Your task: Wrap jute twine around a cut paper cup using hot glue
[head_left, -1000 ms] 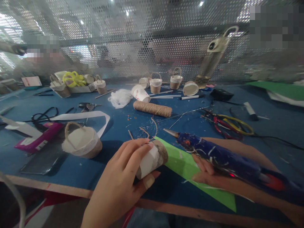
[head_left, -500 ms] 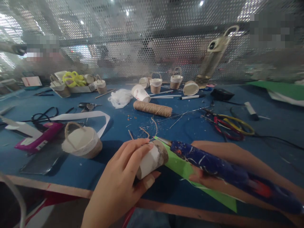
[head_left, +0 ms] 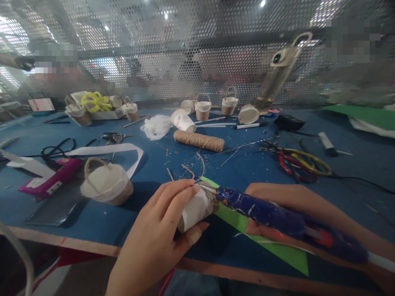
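Observation:
My left hand (head_left: pixel 166 222) is wrapped round a small paper cup (head_left: pixel 195 209) lying on its side near the table's front edge. Brown twine circles the cup's right end, and a loose twine tail (head_left: pixel 202 162) curls away behind it. My right hand (head_left: pixel 284 201) grips a blue glue gun (head_left: pixel 265 213), whose metal nozzle meets the twine-wrapped end beside my left fingertips. Below the gun lies a strip of green paper (head_left: pixel 277 250). Left of my left hand stands a finished-looking little basket (head_left: pixel 108 183) with a twine handle.
A twine roll (head_left: pixel 199 141) lies behind the cup. Red-handled pliers (head_left: pixel 296 168) sit to the right. A purple box (head_left: pixel 54 179) and white ribbon (head_left: pixel 123 149) are at left. Several small baskets (head_left: pixel 203 110) line the back by a perforated metal screen (head_left: pixel 173 49), near a water bottle (head_left: pixel 279 78).
The glue gun has moved slightly left and down, so its nozzle now overlaps the cup's twine-wrapped end. My left hand and the cup have stayed in place.

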A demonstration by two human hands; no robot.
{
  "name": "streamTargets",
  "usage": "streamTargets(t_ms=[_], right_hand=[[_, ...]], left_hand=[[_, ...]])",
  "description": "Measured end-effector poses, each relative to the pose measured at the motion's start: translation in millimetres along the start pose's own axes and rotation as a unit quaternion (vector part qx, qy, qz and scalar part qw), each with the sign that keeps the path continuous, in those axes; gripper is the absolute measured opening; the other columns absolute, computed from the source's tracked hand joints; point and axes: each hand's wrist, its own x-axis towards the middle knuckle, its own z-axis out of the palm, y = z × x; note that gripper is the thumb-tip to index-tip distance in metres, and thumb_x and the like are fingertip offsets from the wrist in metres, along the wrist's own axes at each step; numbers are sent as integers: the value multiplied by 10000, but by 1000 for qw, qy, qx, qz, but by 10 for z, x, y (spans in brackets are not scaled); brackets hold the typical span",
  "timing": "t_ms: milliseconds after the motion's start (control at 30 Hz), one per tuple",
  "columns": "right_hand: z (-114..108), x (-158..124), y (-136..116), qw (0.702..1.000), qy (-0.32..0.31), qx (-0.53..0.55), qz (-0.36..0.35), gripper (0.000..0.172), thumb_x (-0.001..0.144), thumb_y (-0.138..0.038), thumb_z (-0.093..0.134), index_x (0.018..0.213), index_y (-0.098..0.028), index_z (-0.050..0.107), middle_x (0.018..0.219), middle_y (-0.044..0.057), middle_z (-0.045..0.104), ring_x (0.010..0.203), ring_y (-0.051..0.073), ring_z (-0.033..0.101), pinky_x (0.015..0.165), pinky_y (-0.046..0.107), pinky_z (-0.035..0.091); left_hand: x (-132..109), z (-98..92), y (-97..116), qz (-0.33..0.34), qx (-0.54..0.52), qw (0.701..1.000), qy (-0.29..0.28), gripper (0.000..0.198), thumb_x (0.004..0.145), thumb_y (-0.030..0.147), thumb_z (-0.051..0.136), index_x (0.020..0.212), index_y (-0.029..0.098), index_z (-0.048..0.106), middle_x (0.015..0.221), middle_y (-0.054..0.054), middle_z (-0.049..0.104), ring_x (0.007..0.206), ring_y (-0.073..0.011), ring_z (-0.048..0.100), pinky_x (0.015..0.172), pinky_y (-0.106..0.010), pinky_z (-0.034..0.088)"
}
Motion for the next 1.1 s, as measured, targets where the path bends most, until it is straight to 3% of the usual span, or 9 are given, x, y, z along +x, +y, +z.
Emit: streamTargets(t_ms=[200, 333, 567, 633, 767, 933, 1100], right_hand=[[62, -48, 90, 1000, -2, 23, 11, 152, 894, -366, 776, 801, -274, 699, 846, -11, 732, 768, 165, 698, 721, 278, 515], [48, -48, 108, 998, -12, 54, 27, 69, 921, -300, 702, 855, -283, 712, 898, 2, 743, 814, 183, 700, 740, 289, 520], [7, -32, 103, 995, -21, 72, 71, 175, 940, -267, 578, 833, -289, 714, 944, 34, 746, 848, 227, 708, 851, 352, 555], [-3, -36, 91, 997, -18, 46, 61, 179, 938, -288, 583, 827, -292, 723, 987, 43, 754, 868, 233, 714, 831, 356, 557], [-16, -46, 63, 998, -15, 19, 57, 101, 909, -332, 637, 884, -310, 733, 1087, 40, 753, 943, 236, 721, 657, 303, 532], [12, -66, 81, 999, 17, -5, 30, 73, 916, -324, 633, 905, -302, 702, 977, 0, 726, 845, 186, 694, 722, 303, 511], [30, -91, 101, 999, 39, 4, 27, 87, 935, -348, 646, 867, -299, 669, 930, -8, 713, 773, 187, 671, 671, 315, 507]], left_hand=[[12, 4, -11, -2, -1, 1000, -2, 435, 1038, 322, 615, 1433, 211, 469, 1445, -136, 600, 1326, -254, 578, 1137, -393, 515], [6, 3, -4, -3, 5, 1000, -5, 423, 1039, 327, 614, 1421, 207, 478, 1431, -137, 608, 1312, -255, 586, 1130, -394, 521], [-4, 5, -2, -5, 7, 1000, -6, 446, 1040, 351, 611, 1441, 228, 460, 1429, -139, 610, 1304, -275, 600, 1109, -428, 543], [-1, 4, -4, -5, 7, 1000, -3, 442, 1043, 343, 605, 1442, 221, 459, 1425, -141, 614, 1304, -272, 601, 1107, -423, 544], [-3, 0, -2, -3, 7, 1000, 0, 437, 1044, 340, 604, 1438, 211, 466, 1424, -139, 613, 1312, -264, 593, 1120, -408, 533], [-7, 3, -2, -5, 3, 1000, -6, 436, 1039, 328, 616, 1433, 215, 469, 1446, -132, 603, 1332, -252, 575, 1131, -393, 520], [2, 10, -6, -7, 4, 1000, -7, 428, 1035, 328, 618, 1423, 211, 478, 1441, -133, 609, 1330, -256, 585, 1130, -385, 519]])
